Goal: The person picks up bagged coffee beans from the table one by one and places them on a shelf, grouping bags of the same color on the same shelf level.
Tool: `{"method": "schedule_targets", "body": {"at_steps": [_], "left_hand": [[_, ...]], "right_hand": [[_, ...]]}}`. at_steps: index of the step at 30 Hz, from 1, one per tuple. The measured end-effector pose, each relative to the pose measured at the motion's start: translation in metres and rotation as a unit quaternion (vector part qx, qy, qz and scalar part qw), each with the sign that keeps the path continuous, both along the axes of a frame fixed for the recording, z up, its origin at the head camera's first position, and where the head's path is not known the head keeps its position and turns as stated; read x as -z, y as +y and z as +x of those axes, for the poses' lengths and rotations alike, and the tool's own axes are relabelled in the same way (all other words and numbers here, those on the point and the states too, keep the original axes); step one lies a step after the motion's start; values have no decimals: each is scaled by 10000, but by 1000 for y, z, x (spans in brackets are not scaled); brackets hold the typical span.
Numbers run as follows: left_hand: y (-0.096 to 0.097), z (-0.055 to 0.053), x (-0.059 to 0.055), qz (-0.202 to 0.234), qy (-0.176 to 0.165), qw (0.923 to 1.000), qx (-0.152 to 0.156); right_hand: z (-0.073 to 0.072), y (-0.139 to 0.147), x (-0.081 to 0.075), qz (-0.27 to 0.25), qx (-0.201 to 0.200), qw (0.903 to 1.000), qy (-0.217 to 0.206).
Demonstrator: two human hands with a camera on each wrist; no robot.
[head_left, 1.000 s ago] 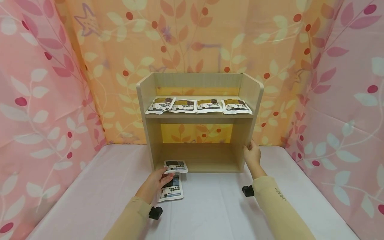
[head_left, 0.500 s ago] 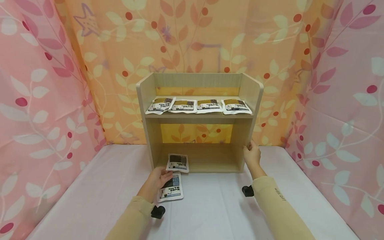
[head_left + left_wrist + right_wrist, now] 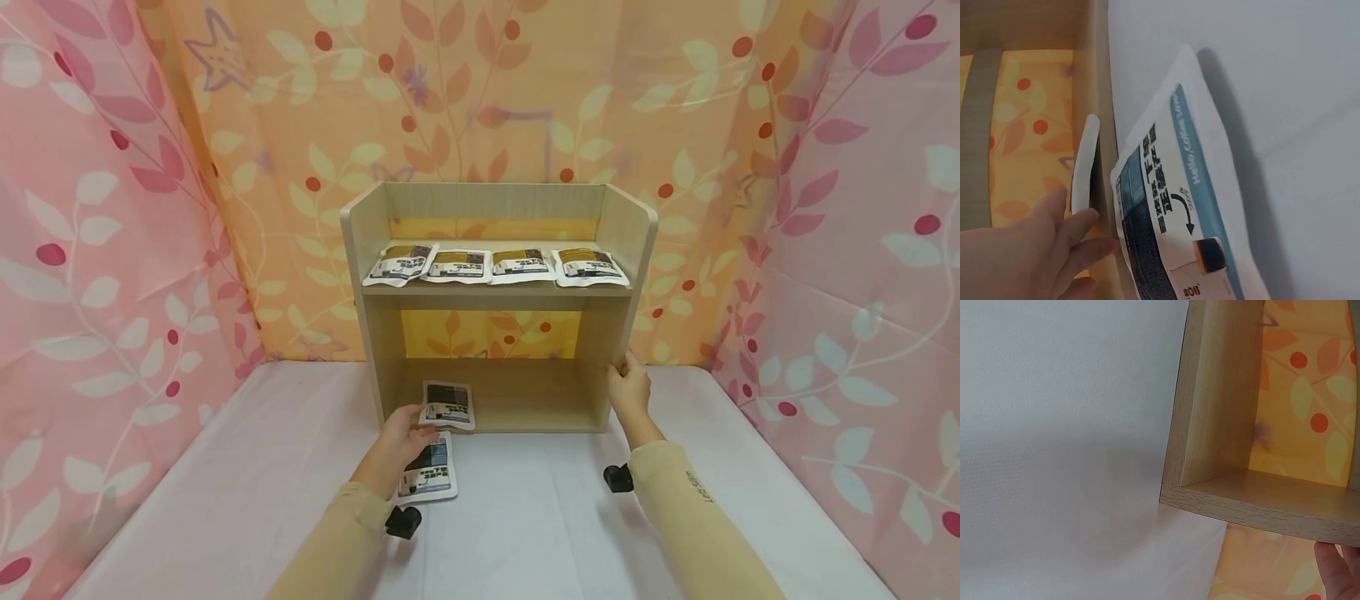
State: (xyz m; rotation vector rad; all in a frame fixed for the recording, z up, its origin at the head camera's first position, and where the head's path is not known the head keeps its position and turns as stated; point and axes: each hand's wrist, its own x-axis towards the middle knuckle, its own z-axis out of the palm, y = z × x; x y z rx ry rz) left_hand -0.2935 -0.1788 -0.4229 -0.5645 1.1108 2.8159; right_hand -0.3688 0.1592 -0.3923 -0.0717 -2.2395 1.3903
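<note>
My left hand point(image 3: 397, 450) is at the front left of a small wooden shelf unit point(image 3: 498, 302). Its fingertips touch the near edge of a coffee packet point(image 3: 447, 406), which lies on the lower board. In the left wrist view that packet's white edge point(image 3: 1087, 164) shows just beyond the fingers. A second coffee packet point(image 3: 435, 479) lies on the white table below the hand, partly covered by it; "Hello, Coffee Lover" is printed on it. My right hand point(image 3: 632, 390) rests against the unit's right side panel; in the right wrist view fingertips point(image 3: 1329, 551) press its outer face.
Several similar packets stand in a row on the upper board, from the leftmost packet point(image 3: 401, 264) to the rightmost packet point(image 3: 590, 267). White cloth covers the table point(image 3: 525, 517). A patterned orange curtain point(image 3: 480, 100) hangs behind, pink ones at both sides.
The upper packet, earlier held tilted at the shelf's front, now lies flat on the lower board, slightly farther back and right. My left hand has shifted after it; the right hand has not moved.
</note>
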Motion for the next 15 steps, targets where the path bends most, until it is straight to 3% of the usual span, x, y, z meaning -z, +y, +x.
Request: {"method": "schedule_targets", "body": {"at_steps": [10, 15], "left_hand": [[0, -1, -2, 319, 170, 9993, 8], [-3, 4, 1, -5, 127, 9996, 235]], "right_hand": [[1, -1, 0, 20, 99, 9999, 104], [1, -1, 0, 88, 140, 9998, 148]]}}
